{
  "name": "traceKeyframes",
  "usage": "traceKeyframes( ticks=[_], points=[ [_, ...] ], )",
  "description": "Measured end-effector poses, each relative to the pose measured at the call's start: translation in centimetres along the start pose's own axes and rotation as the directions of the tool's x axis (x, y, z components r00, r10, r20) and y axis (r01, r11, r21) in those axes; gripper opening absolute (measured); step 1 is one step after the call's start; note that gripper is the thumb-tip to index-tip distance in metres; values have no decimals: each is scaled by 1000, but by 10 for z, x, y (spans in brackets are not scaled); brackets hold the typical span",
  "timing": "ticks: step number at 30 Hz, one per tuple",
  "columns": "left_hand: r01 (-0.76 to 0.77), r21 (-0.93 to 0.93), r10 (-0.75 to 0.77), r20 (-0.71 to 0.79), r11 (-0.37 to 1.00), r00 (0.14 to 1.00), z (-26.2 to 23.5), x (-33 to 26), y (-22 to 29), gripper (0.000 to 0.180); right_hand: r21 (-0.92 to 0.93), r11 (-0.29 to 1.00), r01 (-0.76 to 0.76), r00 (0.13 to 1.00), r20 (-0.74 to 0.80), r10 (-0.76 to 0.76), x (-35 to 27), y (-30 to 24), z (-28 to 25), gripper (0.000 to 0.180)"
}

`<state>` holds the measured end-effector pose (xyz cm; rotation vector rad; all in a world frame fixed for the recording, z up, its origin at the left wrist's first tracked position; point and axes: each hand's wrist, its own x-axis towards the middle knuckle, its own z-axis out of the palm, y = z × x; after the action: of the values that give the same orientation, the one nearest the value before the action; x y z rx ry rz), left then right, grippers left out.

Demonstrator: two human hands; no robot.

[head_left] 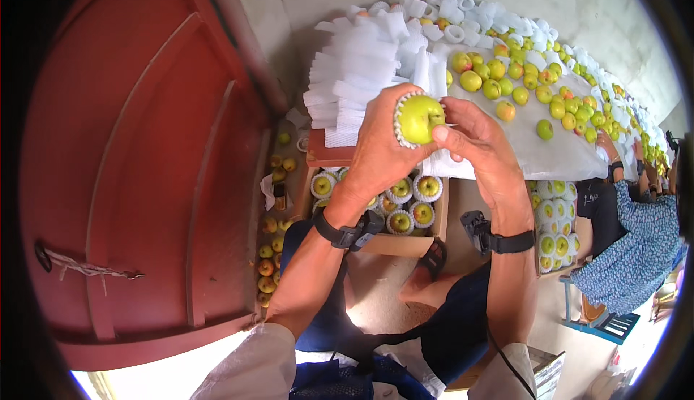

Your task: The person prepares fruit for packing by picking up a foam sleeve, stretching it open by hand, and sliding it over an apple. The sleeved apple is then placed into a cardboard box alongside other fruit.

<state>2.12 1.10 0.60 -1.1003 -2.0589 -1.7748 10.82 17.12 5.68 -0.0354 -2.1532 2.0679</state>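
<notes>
Head view: a green apple is held between both hands. The left hand curls its fingers around the side wrapped in a foam sleeve; the right hand pinches the opposite edge, thumb against fingers. Below, a box already holds sleeved apples; many bare apples remain on the table, beside stacked sleeves.

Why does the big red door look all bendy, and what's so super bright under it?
In the head view, the wide fisheye lens curves the red door and darkens the corners; in the head view, too, strong light turns the area below the door white, hiding detail; still in the head view, the green apple in the hands looks fairly clear.
</notes>
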Motion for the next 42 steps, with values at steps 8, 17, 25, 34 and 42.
traceKeyframes(
  ticks=[8,17,25,34,42],
  points=[
    [-26,-66,24,-29,997,999,1,-1,-3,74,120,993,3,998,64,-11,2,1,2,58],
    [85,-112,-90,-42,990,995,2,1,-3,78,212,976,43,999,-8,-42,5,12,9,49],
    [61,69,-60,-22,996,998,5,4,-3,77,291,956,44,998,-57,-29,11,23,4,61],
    [102,558,-107,-23,823,994,-2,-2,5,81,241,969,56,997,-69,-41,23,45,10,58],
    [237,203,-253,55,950,966,-2,-3,-15,71,142,980,136,986,-113,-121,29,59,12,58]
  ],
)
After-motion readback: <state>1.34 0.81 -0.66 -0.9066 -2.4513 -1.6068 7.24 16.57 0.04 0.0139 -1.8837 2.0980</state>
